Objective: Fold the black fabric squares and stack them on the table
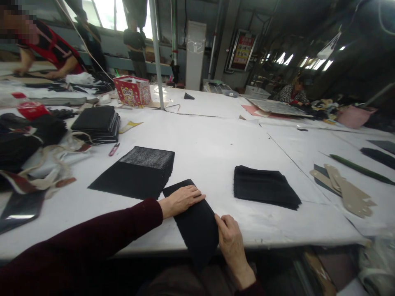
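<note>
A folded piece of black fabric lies at the table's front edge, its lower end hanging over. My left hand rests flat across its upper part, fingers together and stretched out. At the fabric's right edge, my right hand is closed, pinching the edge between thumb and fingers. Just behind and to the left sits a stack of black fabric pieces with a grey, speckled strip along its far end. To the right is another pile of folded black pieces.
Further left stand a tall stack of black pieces, pink thread snips and a tangle of straps. A red patterned box is beside a pole. Beige templates and a long green object lie right. Co-workers are behind.
</note>
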Available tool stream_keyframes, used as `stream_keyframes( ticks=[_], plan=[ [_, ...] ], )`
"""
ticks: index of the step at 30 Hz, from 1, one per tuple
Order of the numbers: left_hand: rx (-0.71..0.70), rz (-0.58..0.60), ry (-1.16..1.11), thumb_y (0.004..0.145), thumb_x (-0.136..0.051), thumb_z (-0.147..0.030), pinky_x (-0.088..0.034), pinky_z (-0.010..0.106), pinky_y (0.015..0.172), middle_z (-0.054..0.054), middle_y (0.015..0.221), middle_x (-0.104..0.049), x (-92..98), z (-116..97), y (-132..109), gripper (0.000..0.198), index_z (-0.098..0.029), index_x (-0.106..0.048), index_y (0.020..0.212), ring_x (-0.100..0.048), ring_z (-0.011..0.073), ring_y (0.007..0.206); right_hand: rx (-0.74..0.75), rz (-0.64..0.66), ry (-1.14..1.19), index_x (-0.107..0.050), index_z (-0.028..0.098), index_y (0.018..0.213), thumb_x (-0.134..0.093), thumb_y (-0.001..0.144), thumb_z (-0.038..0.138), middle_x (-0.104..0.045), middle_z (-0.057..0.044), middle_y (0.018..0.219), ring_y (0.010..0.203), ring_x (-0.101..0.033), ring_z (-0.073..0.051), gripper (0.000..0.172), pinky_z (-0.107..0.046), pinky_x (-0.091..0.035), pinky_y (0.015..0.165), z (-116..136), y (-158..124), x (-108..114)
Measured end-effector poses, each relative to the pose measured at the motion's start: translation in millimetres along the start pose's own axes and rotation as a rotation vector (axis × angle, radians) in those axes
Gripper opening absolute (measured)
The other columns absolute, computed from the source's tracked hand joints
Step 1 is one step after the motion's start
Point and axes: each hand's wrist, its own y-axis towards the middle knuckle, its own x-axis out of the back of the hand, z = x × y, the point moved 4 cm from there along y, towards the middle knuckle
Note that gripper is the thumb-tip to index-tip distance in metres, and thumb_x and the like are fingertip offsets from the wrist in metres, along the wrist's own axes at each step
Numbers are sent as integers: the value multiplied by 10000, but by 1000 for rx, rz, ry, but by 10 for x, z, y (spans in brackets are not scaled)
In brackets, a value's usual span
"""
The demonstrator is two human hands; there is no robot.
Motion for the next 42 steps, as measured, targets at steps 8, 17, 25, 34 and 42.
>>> stream_keyframes(
  ticks=[8,17,25,34,42],
  plan=[
    [0,-26,-10,949,-389,-147,-398,365,962,84,1153,-582,23,-138,35,449,-234,-421,1388,-525,214,1047,33,22,-11,-546,129,1261,-345,973,70,-505,-70,896,841,-491,-207,357,-347,-440,761,5,-78,101],
    [-33,4,7,918,-427,-121,-419,341,906,67,1102,-576,-4,-251,49,558,-274,-334,1446,-517,221,1046,47,45,-103,-535,119,1265,-381,938,37,-518,-82,919,868,-480,-225,371,-354,-409,746,54,-102,151],
    [-25,-4,94,904,-451,-146,-389,363,840,72,1032,-544,17,-372,78,599,-371,-328,1446,-499,235,927,46,65,-147,-535,124,1266,-397,927,43,-537,-86,933,869,-480,-226,375,-355,-414,743,95,-101,195],
    [-32,-16,167,906,-456,-171,-355,390,869,85,1058,-533,5,-414,94,616,-422,-305,1448,-493,249,937,30,45,-182,-564,140,1235,-392,903,24,-579,-107,1021,945,-503,-249,391,-385,-412,776,73,-293,368],
    [-22,14,197,905,-474,-182,-375,387,876,89,1083,-537,36,-432,119,617,-415,-298,1448,-506,257,973,-55,-5,-118,-556,165,1227,-388,927,46,-571,-101,1074,1001,-512,-248,365,-405,-399,830,145,-157,518]
  ],
)
